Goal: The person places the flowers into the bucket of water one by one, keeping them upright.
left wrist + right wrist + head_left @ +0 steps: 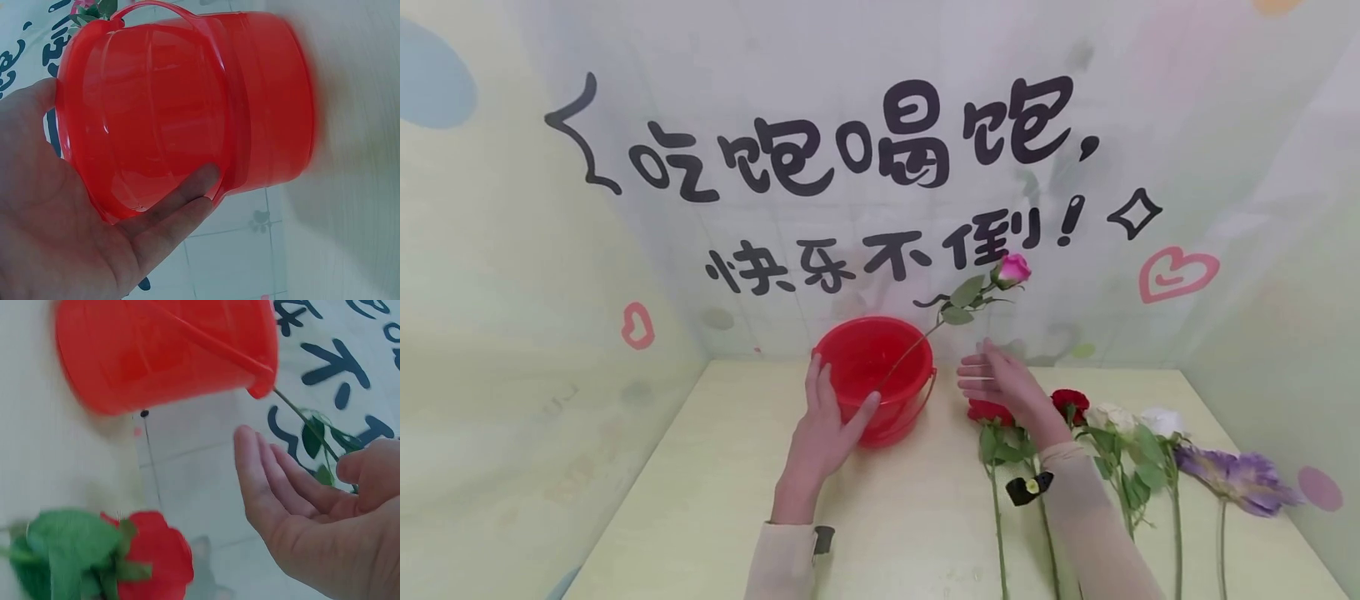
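Note:
A red plastic bucket point(891, 423) with a thin handle stands upright on the table. One pink rose point(1013, 268) leans out of it to the right, its leafy stem crossing the rim. My left hand point(822, 433) grips the bucket from the front left, thumb at the near rim and fingers along the left side; in the left wrist view the fingers point(181, 203) lie against the red wall. To the right of the bucket, apart from it, my right hand point(1007, 385) is held with fingers extended and nothing in it, over a red flower point(988, 412).
Right of the bucket lie more long-stemmed flowers: a dark red one point(1070, 406), a cream one point(1112, 418), a white one point(1163, 422) and a purple one point(1243, 482). Behind the table point(700, 500) hangs a printed sheet point(865, 50) with black lettering.

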Tool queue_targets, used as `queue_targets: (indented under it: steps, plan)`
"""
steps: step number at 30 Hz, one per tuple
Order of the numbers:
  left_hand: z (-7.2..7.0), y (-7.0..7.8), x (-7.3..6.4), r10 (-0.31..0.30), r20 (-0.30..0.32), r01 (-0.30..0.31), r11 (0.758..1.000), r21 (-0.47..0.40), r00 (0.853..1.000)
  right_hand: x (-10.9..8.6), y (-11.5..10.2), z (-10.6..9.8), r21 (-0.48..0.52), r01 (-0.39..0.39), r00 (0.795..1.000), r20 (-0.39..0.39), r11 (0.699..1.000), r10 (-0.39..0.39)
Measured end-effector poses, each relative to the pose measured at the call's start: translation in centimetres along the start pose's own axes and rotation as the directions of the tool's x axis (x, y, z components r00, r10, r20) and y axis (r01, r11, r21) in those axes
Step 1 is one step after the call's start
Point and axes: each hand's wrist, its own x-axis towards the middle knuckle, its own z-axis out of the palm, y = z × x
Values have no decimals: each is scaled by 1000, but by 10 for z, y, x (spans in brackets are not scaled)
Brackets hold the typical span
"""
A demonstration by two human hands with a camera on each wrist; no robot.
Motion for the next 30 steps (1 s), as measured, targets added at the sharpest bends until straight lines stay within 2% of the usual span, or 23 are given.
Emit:
queue_targets:
  steps: [3,5,10,14,18,22,25,30]
  plan:
    - [-1,1,2,6,-4,-6,1000,-5,1000,-19,5,-15,60,-51,997,54,997,48]
    - [-2,2,3,10,-3,-10,1000,-4,1000,-33,13,-23,65,-69,995,71,995,65]
    - [-3,2,3,5,3,-5,1000,12,1000,-72,34,-37,-3,-86,995,45,996,86]
    - [-2,1,1,-8,6,8,1000,4,1000,-91,46,-45,-31,-115,992,44,993,116]
    - [-1,1,-1,-13,7,13,1000,-7,1000,-97,60,-50,-34,-156,985,68,987,157]
    - [-1,0,-1,-13,3,13,1000,-5,1000,-97,73,-46,-58,-184,978,89,981,188]
    - [0,0,-1,-10,3,10,1000,-1,1000,-97,79,-38,-124,-177,978,94,976,189]
    - [0,0,0,3,0,-3,1000,5,1000,-95,83,-23,-240,-154,984,49,958,171]
